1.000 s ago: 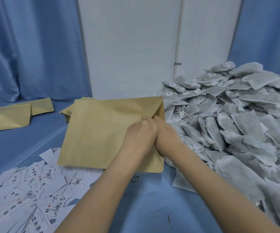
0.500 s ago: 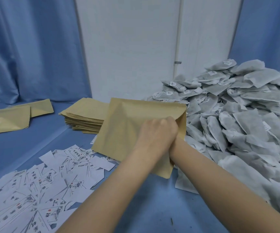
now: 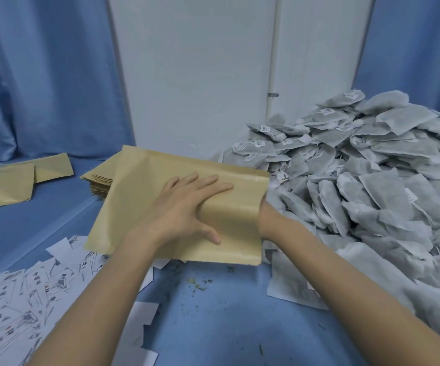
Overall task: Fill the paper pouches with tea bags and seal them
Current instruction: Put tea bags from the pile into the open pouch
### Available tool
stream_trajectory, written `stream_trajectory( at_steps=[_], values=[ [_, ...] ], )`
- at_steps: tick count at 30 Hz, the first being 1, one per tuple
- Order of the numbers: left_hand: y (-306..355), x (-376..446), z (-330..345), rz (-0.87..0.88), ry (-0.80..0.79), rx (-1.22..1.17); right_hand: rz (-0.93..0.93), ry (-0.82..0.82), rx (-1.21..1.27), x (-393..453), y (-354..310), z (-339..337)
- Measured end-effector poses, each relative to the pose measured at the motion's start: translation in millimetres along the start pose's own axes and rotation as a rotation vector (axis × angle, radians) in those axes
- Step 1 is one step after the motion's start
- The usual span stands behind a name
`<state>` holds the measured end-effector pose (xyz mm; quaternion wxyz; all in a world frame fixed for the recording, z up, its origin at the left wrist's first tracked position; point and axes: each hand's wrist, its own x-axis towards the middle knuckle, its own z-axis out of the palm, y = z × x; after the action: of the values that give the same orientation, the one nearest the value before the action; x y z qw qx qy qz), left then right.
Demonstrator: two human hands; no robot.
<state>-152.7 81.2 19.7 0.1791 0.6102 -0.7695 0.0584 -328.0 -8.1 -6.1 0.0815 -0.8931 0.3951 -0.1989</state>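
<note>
My left hand (image 3: 187,207) lies flat, fingers spread, on a tan kraft-paper pouch (image 3: 145,202) held at the counter's centre; my right hand goes inside its open mouth at 3 o'clock, hidden, so I cannot tell that grip. The pouch looks light, thin and easily creased, best taken by its stiffer sealed edges. A heaped pile of grey-white tea bags (image 3: 367,180) crowds 2 o'clock, spare pouches (image 3: 100,178) stack at 11, printed paper slips (image 3: 28,291) litter 8, any of which could snag.

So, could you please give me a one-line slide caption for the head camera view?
Left hand flat on a paper pouch, right hand inside its mouth, beside a heap of tea bags.
</note>
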Motion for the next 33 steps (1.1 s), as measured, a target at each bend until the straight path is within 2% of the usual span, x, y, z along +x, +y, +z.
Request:
stream_trajectory(
  at_steps=[1,2,4,5,6,7,9,13,17,23,27,31,33],
  values=[
    [-5,-2,0,-0.033,0.031,-0.033,-0.041,0.04,0.074,-6,2,-2],
    [-10,-5,0,-0.069,0.055,-0.077,-0.103,0.165,0.152,-11,11,-3],
    [-19,-10,2,-0.136,0.067,-0.188,-0.002,0.414,0.315,-26,29,-4],
    [-22,-12,3,-0.159,0.057,-0.234,0.1,0.446,0.319,-31,41,-4],
    [-24,-13,5,-0.175,0.04,-0.258,0.188,0.422,0.282,-35,51,-1],
    [-26,-14,7,-0.183,0.026,-0.264,0.26,0.315,0.185,-38,58,4],
    [-30,-12,13,-0.193,0.0,-0.25,0.28,0.121,0.023,-41,67,14],
    [-33,-6,25,-0.206,-0.074,-0.193,0.258,0.095,-0.229,-33,68,26],
    [-32,2,36,-0.213,-0.111,-0.141,0.322,0.141,-0.065,-33,69,15],
    [-33,3,45,-0.198,-0.104,-0.171,0.165,0.218,0.332,-53,75,-23],
    [-33,2,44,-0.194,-0.096,-0.187,0.063,0.138,0.403,-63,73,-48],
    [-23,6,35,-0.157,-0.085,-0.271,-0.073,0.085,0.253,-58,51,-44],
    [-19,7,32,-0.122,-0.095,-0.332,-0.12,0.114,0.261,-52,36,-32]
  ],
)
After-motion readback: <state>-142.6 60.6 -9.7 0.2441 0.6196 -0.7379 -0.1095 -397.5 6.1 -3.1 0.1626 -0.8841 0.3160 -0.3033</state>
